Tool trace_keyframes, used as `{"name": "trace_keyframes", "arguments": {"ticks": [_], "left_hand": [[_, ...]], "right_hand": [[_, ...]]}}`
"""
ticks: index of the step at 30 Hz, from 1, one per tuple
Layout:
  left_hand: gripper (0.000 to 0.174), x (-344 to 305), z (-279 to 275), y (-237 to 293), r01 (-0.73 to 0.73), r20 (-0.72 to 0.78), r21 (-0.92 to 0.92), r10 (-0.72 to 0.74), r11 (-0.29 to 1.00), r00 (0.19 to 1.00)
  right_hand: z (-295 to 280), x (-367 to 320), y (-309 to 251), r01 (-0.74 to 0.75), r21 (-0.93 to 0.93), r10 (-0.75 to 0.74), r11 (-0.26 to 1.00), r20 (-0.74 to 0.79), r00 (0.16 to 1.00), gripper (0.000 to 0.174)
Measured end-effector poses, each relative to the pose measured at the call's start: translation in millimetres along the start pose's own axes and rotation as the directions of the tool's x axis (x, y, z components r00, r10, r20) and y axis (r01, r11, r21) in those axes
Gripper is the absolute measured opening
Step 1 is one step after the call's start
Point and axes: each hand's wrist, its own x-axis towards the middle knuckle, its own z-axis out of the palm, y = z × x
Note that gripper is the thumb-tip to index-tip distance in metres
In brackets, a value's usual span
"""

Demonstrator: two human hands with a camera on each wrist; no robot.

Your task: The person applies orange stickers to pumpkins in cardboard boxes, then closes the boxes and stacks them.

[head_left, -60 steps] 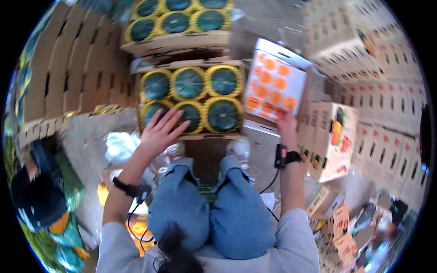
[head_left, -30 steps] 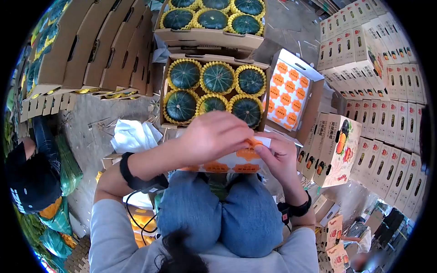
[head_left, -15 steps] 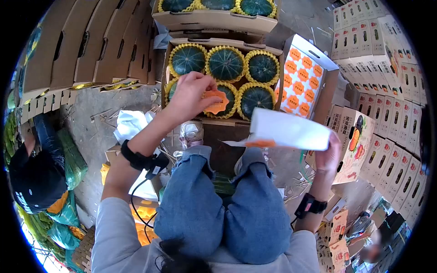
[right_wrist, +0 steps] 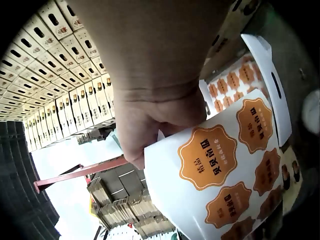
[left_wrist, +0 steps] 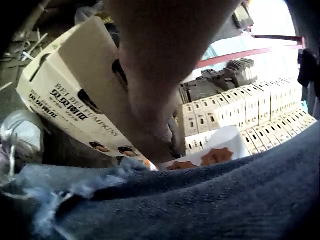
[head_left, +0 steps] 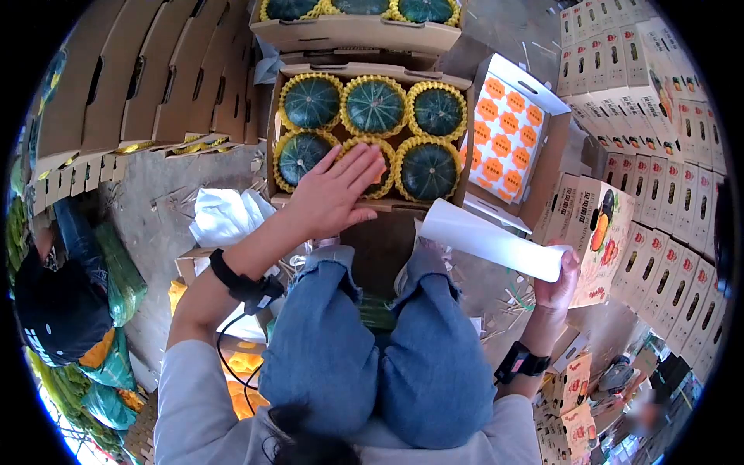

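Observation:
The left hand (head_left: 333, 194) lies with straight fingers on the front middle pumpkin, and a bit of orange sticker (head_left: 380, 175) shows beside its fingers. Green pumpkins (head_left: 373, 105) in yellow foam nets sit in an open cardboard box (head_left: 273, 167). At the right, the right hand (head_left: 559, 280) grips one end of a curled white sheet (head_left: 490, 242). In the right wrist view, that sheet (right_wrist: 165, 175) carries orange scalloped labels (right_wrist: 207, 157), and the right hand (right_wrist: 150, 125) holds its edge. The left wrist view shows the left hand (left_wrist: 152, 112) by the box side (left_wrist: 75, 110), its fingers mostly hidden.
An open box with more label sheets (head_left: 508, 139) stands right of the pumpkins. Another pumpkin box (head_left: 356, 35) is behind. Cartons are stacked at the right (head_left: 612, 77) and left (head_left: 116, 77). White crumpled wrapping (head_left: 225, 219) lies on the floor; another person (head_left: 62, 302) is at the far left.
The left hand took an orange label from the sheet, carried it to the box and now lies flat over the front middle pumpkin. The right hand has moved the sheet rightward, away from the lap.

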Motion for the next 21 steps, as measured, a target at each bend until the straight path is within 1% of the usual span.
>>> {"name": "trace_keyframes", "arguments": {"ticks": [2,3,4,5,6,7,8,10,11,12,14,15,16,17,18,19,20,21], "left_hand": [[0.073,0.2,-5.1,-4.3,0.043,0.085,-0.069,-0.037,0.997,0.996],[0.063,0.2,-11.6,-4.9,0.047,0.009,-0.234,-0.047,0.971,0.999],[0.055,0.9,-22.9,-5.5,0.038,-0.069,-0.393,-0.070,0.919,0.995],[0.051,3.6,-35.5,-6.7,0.006,-0.138,-0.541,-0.096,0.841,0.986],[0.052,5.6,-46.9,-5.4,-0.035,-0.188,-0.675,-0.126,0.737,0.974],[0.055,8.2,-55.9,-0.2,-0.114,-0.237,-0.828,-0.159,0.549,0.958],[0.046,8.7,-56.0,3.4,-0.195,-0.275,-0.904,-0.168,0.381,0.947],[0.030,10.9,-84.4,16.5,-0.339,-0.485,-0.721,-0.090,0.605,0.870],[0.026,7.2,-91.5,20.2,-0.377,-0.546,-0.613,-0.027,0.695,0.838],[0.022,2.6,-96.9,23.3,-0.406,-0.593,-0.494,0.044,0.769,0.804],[0.017,-6.4,-98.9,23.8,-0.349,-0.543,-0.526,0.009,0.775,0.840],[0.016,-13.2,-98.5,21.2,-0.249,-0.431,-0.670,-0.094,0.699,0.897],[0.015,-17.3,-97.3,18.7,-0.135,-0.301,-0.787,-0.184,0.602,0.935],[0.020,-12.6,-89.6,17.0,-0.101,-0.383,-0.769,-0.328,0.632,0.864],[0.023,-17.0,-84.2,17.6,0.076,-0.144,-0.912,-0.488,0.403,0.861],[0.025,-18.1,-77.6,19.7,0.056,-0.029,-0.988,-0.530,0.144,0.847],[0.028,-18.2,-71.4,22.6,0.029,0.092,-0.992,-0.539,-0.126,0.837],[0.027,-19.2,-67.3,23.1,0.014,-0.014,-0.999,-0.554,0.046,0.832]], "right_hand": [[15.0,2.3,-1.6,0.038,0.036,-0.036,0.999,-0.050,0.998,0.039],[29.0,0.7,-5.6,0.057,0.062,-0.051,0.996,-0.092,0.994,0.039],[43.8,2.2,-9.6,0.080,0.085,-0.068,0.993,-0.128,0.989,0.040],[59.2,6.2,-11.1,0.079,0.077,-0.064,0.994,-0.174,0.983,0.040],[75.1,9.1,-14.6,0.075,0.047,-0.065,0.996,-0.190,0.980,0.035],[82.8,12.4,-10.9,0.033,0.061,-0.021,0.998,-0.185,0.982,0.032],[89.5,18.6,-8.1,-0.003,0.075,0.016,0.997,-0.170,0.985,0.028],[99.5,30.4,6.4,-0.031,0.080,0.041,0.996,-0.130,0.991,0.023],[109.6,32.5,11.3,-0.099,0.126,0.121,0.987,-0.177,0.977,0.022],[111.3,38.6,21.3,-0.198,0.212,0.232,0.957,-0.152,0.961,0.022],[113.9,39.8,29.7,-0.397,0.272,0.437,0.877,-0.105,0.894,0.027],[127.8,35.4,23.4,-0.328,0.270,0.374,0.906,-0.143,0.916,0.031],[149.4,29.5,9.5,-0.258,0.264,0.310,0.929,-0.177,0.934,0.036],[150.0,27.2,8.9,-0.149,0.113,0.158,0.982,-0.073,0.985,0.037],[150.8,25.1,8.1,0.001,-0.009,-0.001,1.000,0.033,0.999,0.038],[137.0,23.5,13.3,0.255,-0.209,-0.181,0.944,0.314,0.932,0.034],[128.2,16.1,17.9,0.243,-0.271,-0.118,0.932,0.406,0.906,0.029],[127.2,8.7,17.8,0.244,-0.331,-0.054,0.911,0.492,0.869,0.025]]}}
